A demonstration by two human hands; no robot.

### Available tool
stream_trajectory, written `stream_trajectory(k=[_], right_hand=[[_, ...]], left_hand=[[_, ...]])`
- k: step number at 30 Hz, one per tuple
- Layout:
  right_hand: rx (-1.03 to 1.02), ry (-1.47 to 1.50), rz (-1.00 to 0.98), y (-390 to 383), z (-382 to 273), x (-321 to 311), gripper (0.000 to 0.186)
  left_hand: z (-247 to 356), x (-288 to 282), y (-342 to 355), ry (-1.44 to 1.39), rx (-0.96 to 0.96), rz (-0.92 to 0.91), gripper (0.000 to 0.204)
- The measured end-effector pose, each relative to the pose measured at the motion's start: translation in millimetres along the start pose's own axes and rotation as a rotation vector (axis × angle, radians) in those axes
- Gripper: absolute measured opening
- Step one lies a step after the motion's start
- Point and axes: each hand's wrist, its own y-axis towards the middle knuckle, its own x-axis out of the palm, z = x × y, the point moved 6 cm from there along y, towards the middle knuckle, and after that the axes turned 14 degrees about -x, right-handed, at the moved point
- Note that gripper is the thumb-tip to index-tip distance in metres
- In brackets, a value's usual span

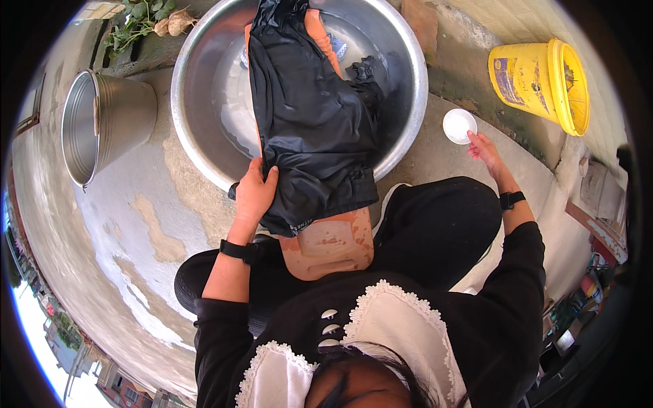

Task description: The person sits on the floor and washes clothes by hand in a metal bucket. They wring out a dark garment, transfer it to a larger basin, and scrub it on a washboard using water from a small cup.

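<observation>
A shiny wet black garment with a gathered elastic edge lies draped along an orange plastic washboard. The washboard leans in a large metal basin of water, its lower end between my legs. My left hand is closed on the garment's left edge near the basin's rim, thumb on top; its other fingers are partly hidden. Off to the right of the basin, my right hand pinches the rim of a small white bowl. No contents can be made out in the bowl.
A metal bucket stands left of the basin. To the right, a yellow bucket stands by the wall. Leafy greens with pale roots lie at the far left. Bluish cloth shows in the basin behind the washboard.
</observation>
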Motion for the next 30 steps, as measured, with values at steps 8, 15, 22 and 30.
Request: stream_trajectory(k=[8,15,22,30], right_hand=[[-0.646,-0.182,-0.007,-23.6,-213.0,9.8,0.034],[-1.163,-0.572,-0.111,-70.4,-348.5,113.1,0.035],[-1.493,-0.912,-0.023,-98.4,-406.0,176.1,0.036],[-1.733,-1.03,0.39,-96.7,-473.2,164.1,0.036]], left_hand=[[7.8,-3.3,-3.9,0.033,0.06,0.096,0.044],[7.0,-3.0,-9.5,0.036,0.004,0.022,0.045],[8.2,-4.9,-12.7,0.001,0.018,0.027,0.046],[7.2,-2.1,-9.8,0.012,0.019,0.018,0.044]])
